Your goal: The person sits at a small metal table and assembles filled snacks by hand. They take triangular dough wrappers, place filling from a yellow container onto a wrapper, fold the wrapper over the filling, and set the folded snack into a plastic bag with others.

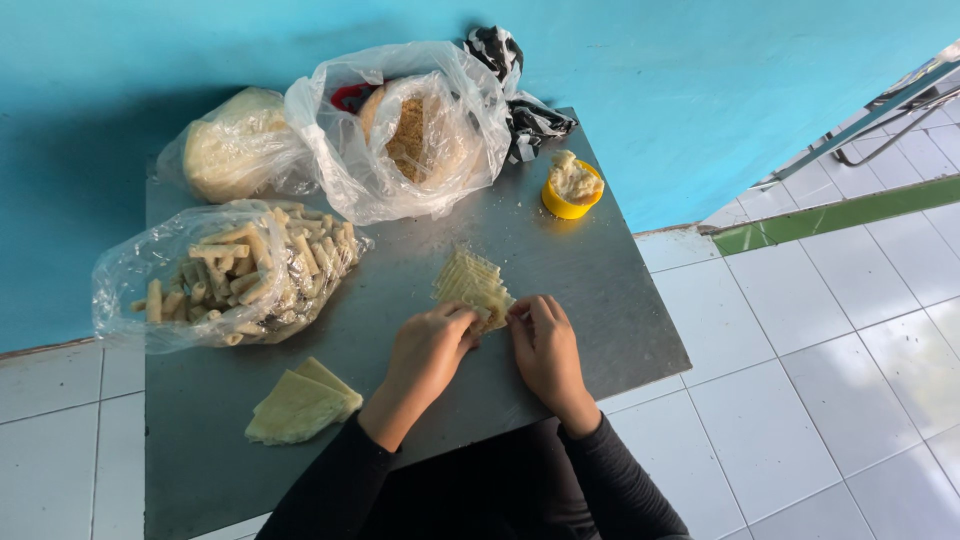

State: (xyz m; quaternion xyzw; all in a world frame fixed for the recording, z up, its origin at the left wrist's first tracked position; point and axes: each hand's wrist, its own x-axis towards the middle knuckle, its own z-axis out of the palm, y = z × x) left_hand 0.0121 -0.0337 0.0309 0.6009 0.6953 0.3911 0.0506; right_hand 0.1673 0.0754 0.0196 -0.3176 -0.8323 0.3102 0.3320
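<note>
On a grey metal table (580,290) lies a pale yellow thin pastry sheet (467,280) with a ridged surface. My left hand (430,350) and my right hand (545,345) both press on its near edge, fingers curled over the fold. Both arms wear black sleeves. A small stack of folded yellow sheets (298,405) lies to the left of my left arm. A yellow cup of pale paste (572,185) stands at the far right of the table.
A clear bag of rolled pastry sticks (230,275) lies at the left. Behind it sit a bag with a pale round mass (235,145) and an open bag of brown filling (415,135). A blue wall stands behind; white floor tiles (830,340) spread to the right.
</note>
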